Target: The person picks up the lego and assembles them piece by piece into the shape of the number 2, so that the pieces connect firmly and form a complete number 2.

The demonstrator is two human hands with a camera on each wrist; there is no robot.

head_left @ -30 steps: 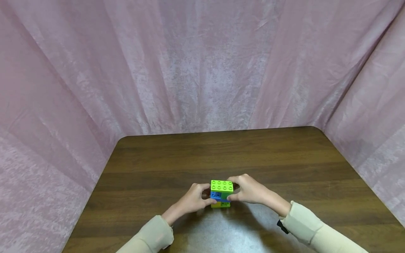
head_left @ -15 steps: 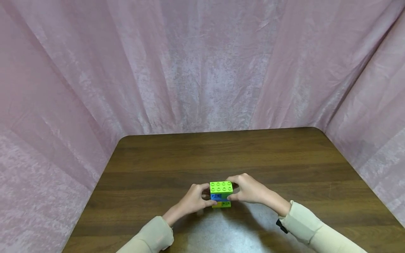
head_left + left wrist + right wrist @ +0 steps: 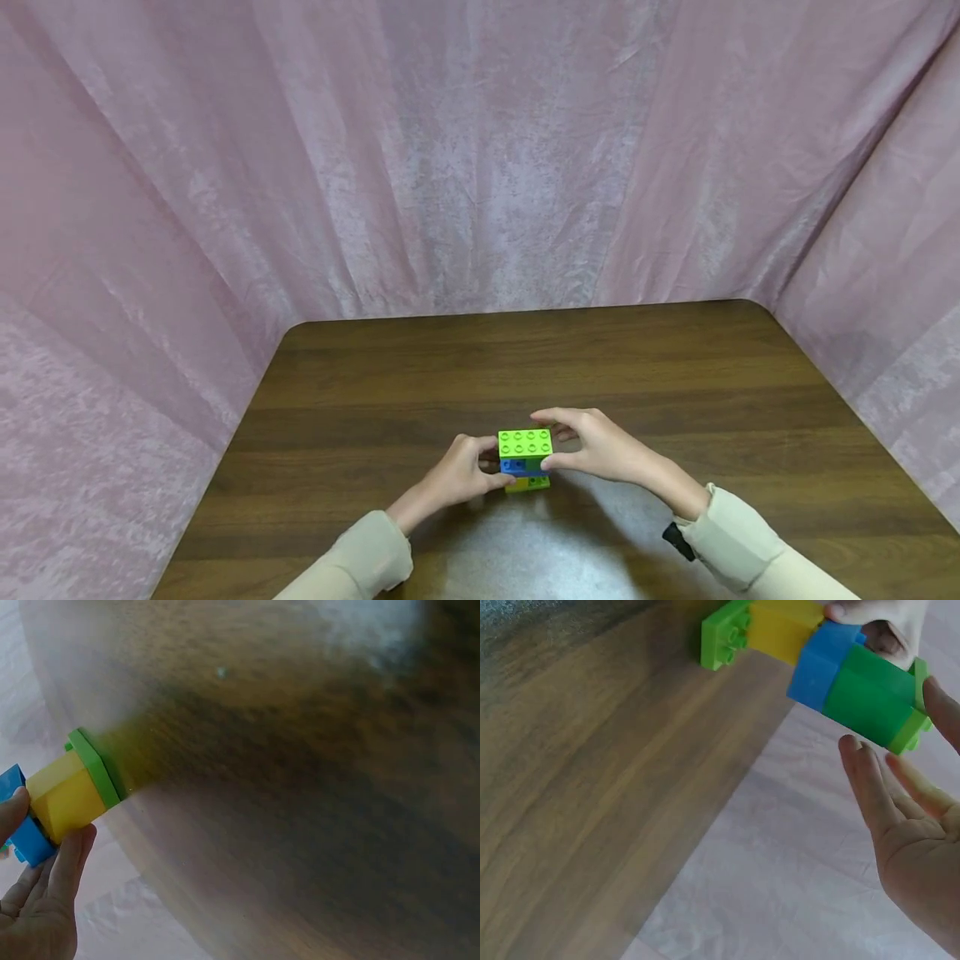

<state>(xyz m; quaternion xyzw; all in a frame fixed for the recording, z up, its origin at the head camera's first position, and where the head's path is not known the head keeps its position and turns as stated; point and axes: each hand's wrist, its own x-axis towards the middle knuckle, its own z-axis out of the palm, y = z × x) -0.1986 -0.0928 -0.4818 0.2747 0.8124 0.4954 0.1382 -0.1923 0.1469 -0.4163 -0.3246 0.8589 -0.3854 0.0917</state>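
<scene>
A stack of toy building bricks stands upright on the table, with a lime-green studded plate (image 3: 525, 443) on top. Below that plate come a dark green brick (image 3: 870, 697), a blue brick (image 3: 821, 667), a yellow brick (image 3: 69, 796) and a lime-green base plate (image 3: 717, 636). My left hand (image 3: 463, 473) pinches the stack from the left, thumb in front around the blue and yellow bricks and fingers behind. On the right side, my right hand (image 3: 603, 446) has its fingers spread off the bricks, its thumb tip close to the top plate's edge.
The brown wooden table (image 3: 360, 375) reaches back to rounded far corners. Pink velvet curtain (image 3: 480, 167) hangs behind it and along both sides. A black strap (image 3: 678, 542) shows under the right sleeve cuff.
My right hand has loosened from the stack and shifted slightly right, its fingers spreading away. My left hand still grips the stack, which has barely moved.
</scene>
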